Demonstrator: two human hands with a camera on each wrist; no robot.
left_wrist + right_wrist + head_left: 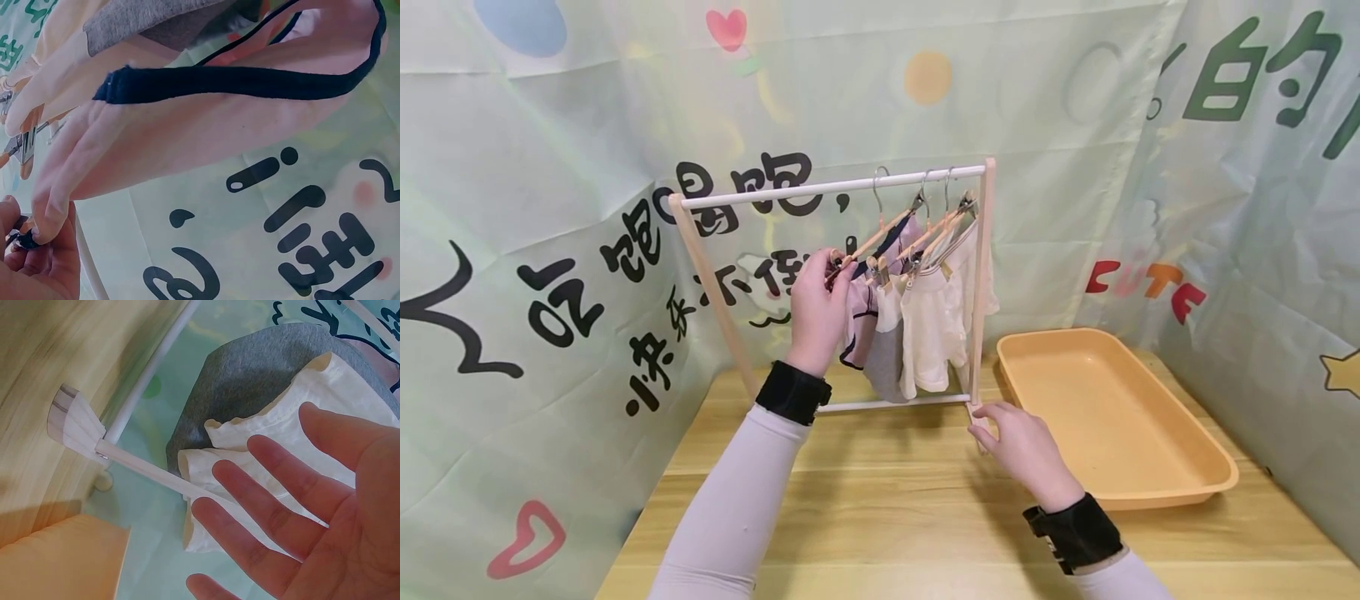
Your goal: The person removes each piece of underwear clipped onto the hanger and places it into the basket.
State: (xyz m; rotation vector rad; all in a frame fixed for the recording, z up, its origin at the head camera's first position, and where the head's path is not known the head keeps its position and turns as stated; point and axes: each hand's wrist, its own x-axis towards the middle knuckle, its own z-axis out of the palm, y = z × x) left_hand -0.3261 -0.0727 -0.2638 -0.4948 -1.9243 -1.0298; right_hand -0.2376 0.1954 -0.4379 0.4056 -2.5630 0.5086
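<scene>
A small clothes rack [827, 191] stands on the table with several hangers near the right end of its top bar. My left hand [822, 308] pinches the clip end of the leftmost clip hanger [883, 234]. From that hanger hangs a pink garment with navy trim [187, 137], its corner between my fingers in the left wrist view. Beside it hang a grey-and-white garment [886, 358] and cream shorts [925, 333]. My right hand [1022, 446] holds nothing, fingers spread in the right wrist view, near the rack's right foot [75, 422].
To the right of the rack lies a shallow orange tray [1150, 500] on the wooden table [880, 508]. Behind and at both sides hangs a printed fabric backdrop [1037, 250], close to the rack.
</scene>
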